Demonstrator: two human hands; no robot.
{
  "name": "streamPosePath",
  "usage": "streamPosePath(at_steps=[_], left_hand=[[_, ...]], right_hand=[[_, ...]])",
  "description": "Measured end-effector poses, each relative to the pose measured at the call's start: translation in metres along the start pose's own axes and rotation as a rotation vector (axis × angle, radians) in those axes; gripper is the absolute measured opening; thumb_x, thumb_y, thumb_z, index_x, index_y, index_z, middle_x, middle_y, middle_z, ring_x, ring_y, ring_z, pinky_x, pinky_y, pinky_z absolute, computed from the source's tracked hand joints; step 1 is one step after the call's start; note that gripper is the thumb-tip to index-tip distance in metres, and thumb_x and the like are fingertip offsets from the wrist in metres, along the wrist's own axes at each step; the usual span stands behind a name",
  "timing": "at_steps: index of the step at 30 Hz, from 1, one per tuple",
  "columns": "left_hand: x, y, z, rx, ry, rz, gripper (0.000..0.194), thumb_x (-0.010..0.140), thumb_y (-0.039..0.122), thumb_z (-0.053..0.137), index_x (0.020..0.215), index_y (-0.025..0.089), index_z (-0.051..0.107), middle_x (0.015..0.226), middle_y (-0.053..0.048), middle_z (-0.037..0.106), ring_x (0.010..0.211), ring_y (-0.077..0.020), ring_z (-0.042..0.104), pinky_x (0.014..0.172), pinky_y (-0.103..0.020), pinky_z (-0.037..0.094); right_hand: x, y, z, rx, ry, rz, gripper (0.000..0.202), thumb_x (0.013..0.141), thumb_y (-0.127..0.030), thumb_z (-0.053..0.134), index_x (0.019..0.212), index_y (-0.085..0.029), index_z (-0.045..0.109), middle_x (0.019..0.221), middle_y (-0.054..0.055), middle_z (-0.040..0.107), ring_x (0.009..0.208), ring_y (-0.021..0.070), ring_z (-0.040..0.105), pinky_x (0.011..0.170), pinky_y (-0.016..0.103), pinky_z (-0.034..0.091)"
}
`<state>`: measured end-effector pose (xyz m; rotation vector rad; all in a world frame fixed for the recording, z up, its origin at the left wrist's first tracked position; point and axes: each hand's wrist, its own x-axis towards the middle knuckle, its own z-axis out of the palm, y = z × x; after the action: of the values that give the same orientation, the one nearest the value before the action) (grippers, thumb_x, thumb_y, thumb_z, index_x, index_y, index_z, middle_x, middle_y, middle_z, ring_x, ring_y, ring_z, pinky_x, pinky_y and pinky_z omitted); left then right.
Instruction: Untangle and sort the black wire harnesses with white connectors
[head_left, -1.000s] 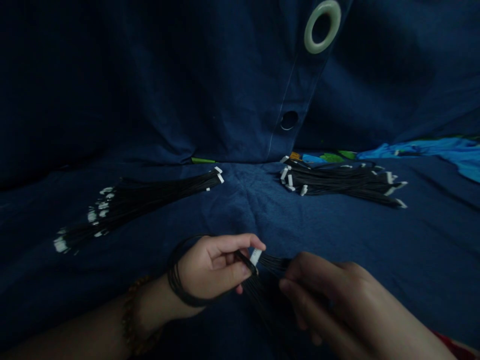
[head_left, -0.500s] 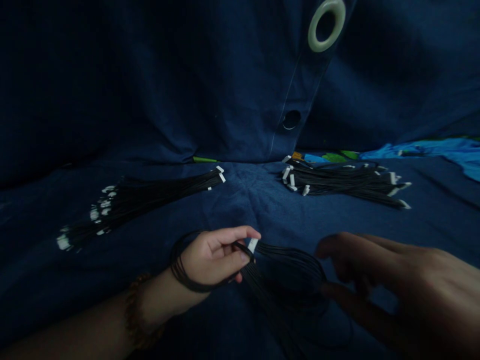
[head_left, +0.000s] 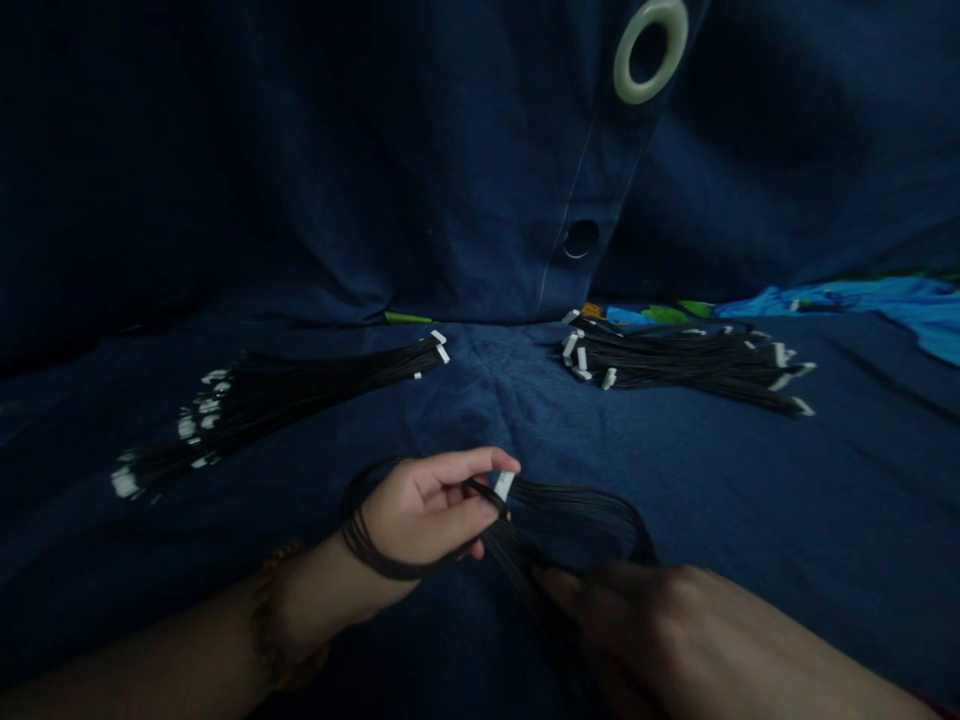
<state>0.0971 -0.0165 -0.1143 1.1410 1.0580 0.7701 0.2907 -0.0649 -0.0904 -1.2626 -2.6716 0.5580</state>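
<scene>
Over the blue cloth, the left hand pinches the white connector of a black cable bundle, whose long axis slants rightward toward the near edge; the right hand, grip unclear, has since shifted leftward.

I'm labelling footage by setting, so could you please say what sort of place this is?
Probably a makeshift indoor work spot, perhaps at home: a curtain with a pale ring hangs behind dark blue cloth, on which black cable bundles lie.
</scene>
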Motion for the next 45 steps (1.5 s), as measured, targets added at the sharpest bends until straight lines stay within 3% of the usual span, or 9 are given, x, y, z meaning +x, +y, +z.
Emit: streamPosePath(at_steps=[4,12,26,31,33,35,40,42,45], left_hand=[[-0.001,0.001,0.003,-0.003,-0.006,0.038,0.031,0.067,0.020,0.061,0.098,0.016,0.062,0.064,0.003,0.055,0.043,-0.0037,0.047,0.041,-0.015,0.038],[-0.003,0.003,0.006,0.015,-0.012,0.060,0.032,0.065,0.018,0.059,0.097,0.015,0.061,0.067,0.003,0.055,0.045,-0.0039,0.048,0.042,-0.015,0.038],[-0.001,-0.003,0.005,0.026,-0.001,0.066,0.035,0.065,0.019,0.059,0.101,0.016,0.060,0.068,0.002,0.055,0.044,-0.0044,0.048,0.043,-0.017,0.038],[-0.001,-0.002,0.003,-0.011,0.030,0.062,0.036,0.064,0.019,0.061,0.100,0.014,0.060,0.067,0.002,0.056,0.042,-0.0040,0.048,0.040,-0.016,0.038],[-0.001,-0.001,0.002,-0.023,0.043,0.048,0.036,0.065,0.020,0.061,0.101,0.014,0.060,0.067,0.002,0.056,0.041,-0.0036,0.049,0.039,-0.015,0.036],[-0.001,0.001,0.002,-0.039,0.054,0.027,0.035,0.066,0.020,0.060,0.101,0.014,0.059,0.066,0.002,0.056,0.041,-0.0031,0.049,0.038,-0.014,0.035],[-0.001,0.000,0.003,-0.034,0.057,0.000,0.036,0.066,0.020,0.062,0.101,0.015,0.060,0.065,0.002,0.056,0.042,-0.0036,0.049,0.038,-0.014,0.034],[-0.001,0.000,0.002,-0.025,0.063,-0.002,0.036,0.066,0.021,0.063,0.101,0.016,0.061,0.065,0.002,0.057,0.042,-0.0040,0.049,0.039,-0.014,0.035],[0.000,0.000,0.002,-0.025,0.066,-0.009,0.035,0.066,0.022,0.063,0.101,0.016,0.061,0.068,0.001,0.058,0.042,-0.0039,0.049,0.039,-0.015,0.036]], right_hand=[[0.017,-0.005,-0.010,0.214,0.057,0.046,0.022,0.082,-0.012,0.041,0.076,-0.020,0.061,0.075,0.000,0.064,0.064,0.0112,0.060,0.059,0.019,0.042],[0.027,-0.001,-0.001,0.522,0.059,0.089,0.019,0.082,-0.013,0.045,0.073,-0.017,0.062,0.070,-0.003,0.063,0.064,0.0094,0.056,0.060,0.019,0.040],[0.023,0.000,-0.010,0.315,0.109,0.075,0.017,0.078,-0.010,0.043,0.076,-0.019,0.057,0.071,-0.001,0.058,0.063,0.0102,0.053,0.057,0.021,0.038],[0.016,0.012,-0.037,1.057,-0.103,0.209,0.011,0.079,-0.027,0.042,0.078,-0.020,0.050,0.054,-0.006,0.043,0.039,0.0054,0.039,0.037,0.015,0.032],[0.013,0.021,-0.050,1.236,0.000,0.203,0.011,0.075,-0.029,0.043,0.074,-0.021,0.049,0.053,-0.006,0.041,0.038,0.0048,0.038,0.035,0.014,0.029],[0.011,0.030,-0.061,1.190,0.277,0.199,0.013,0.077,-0.028,0.040,0.074,-0.022,0.051,0.056,-0.004,0.044,0.043,0.0059,0.043,0.040,0.016,0.034],[0.009,0.037,-0.076,1.079,0.828,0.209,0.040,0.094,-0.038,0.013,0.095,-0.041,0.053,0.097,-0.006,0.057,0.083,0.0076,0.053,0.066,0.020,0.042],[0.008,0.034,-0.076,1.080,0.819,0.232,0.033,0.093,-0.043,0.017,0.108,-0.048,0.046,0.096,-0.008,0.059,0.077,0.0055,0.055,0.062,0.018,0.042],[0.005,0.023,-0.064,0.811,0.613,0.211,0.025,0.087,-0.045,0.038,0.102,-0.034,0.054,0.062,-0.006,0.059,0.043,0.0056,0.051,0.043,0.017,0.040]])
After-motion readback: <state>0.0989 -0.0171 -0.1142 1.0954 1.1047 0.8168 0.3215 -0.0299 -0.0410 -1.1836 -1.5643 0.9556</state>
